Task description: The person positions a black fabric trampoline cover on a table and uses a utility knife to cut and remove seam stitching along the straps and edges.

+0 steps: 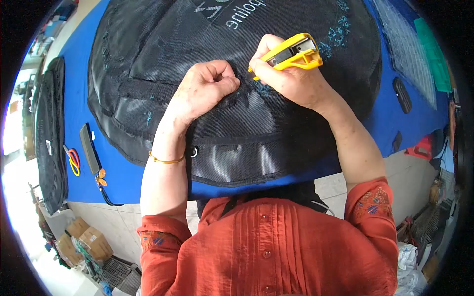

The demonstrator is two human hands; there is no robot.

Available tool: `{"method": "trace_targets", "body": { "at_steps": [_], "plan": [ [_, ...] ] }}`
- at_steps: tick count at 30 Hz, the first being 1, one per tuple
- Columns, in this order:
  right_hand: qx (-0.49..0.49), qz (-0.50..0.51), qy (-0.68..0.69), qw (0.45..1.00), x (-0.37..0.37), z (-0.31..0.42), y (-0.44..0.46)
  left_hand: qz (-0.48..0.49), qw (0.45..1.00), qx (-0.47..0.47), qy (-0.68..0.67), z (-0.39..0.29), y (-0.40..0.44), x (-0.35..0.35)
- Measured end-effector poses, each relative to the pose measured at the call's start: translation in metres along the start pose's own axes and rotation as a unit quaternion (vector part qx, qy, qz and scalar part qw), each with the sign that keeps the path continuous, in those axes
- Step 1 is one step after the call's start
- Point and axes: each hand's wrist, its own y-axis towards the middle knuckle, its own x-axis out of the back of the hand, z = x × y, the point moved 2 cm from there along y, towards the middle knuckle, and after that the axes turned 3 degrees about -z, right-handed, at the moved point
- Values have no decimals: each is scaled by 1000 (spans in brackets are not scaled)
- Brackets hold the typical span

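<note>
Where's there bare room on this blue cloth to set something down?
Left: the blue cloth is bare between the black bundle and black mesh piece, beyond the scissors. Right: more bare blue lies between the mesh piece and black oval item. Crowded: the middle, where the left hand and right hand with its yellow tool sit close together.

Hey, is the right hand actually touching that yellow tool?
Touching. The head view shows the right hand gripping the yellow tool, thumb against one side and curled fingers on the other.
</note>
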Motion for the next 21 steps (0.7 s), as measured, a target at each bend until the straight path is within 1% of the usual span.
{"method": "trace_targets", "body": {
  "at_steps": [1,2,4,8,10,14,16,21],
  "plan": [
    [-21,-2,20,1000,0,-1,0,-3,1000,2,9,0,0,0],
    [-21,-1,20,1000,0,-1,1,-4,1000,2,8,0,0,0],
    [17,2,-12,1000,1,0,2,-2,1000,-1,5,-2,-1,0],
    [3,10,-17,1000,1,-2,0,0,1000,1,-7,-3,-2,-1],
    [29,18,-45,998,1,0,0,1,1000,-3,-11,-4,-3,-1],
    [21,28,-52,998,1,-1,0,3,1000,0,0,-3,-2,0],
    [39,26,-46,998,2,-2,0,-1,1000,15,12,-5,-3,0],
    [-3,39,-23,999,7,4,2,4,1000,11,4,-5,-3,0]
  ]
}}
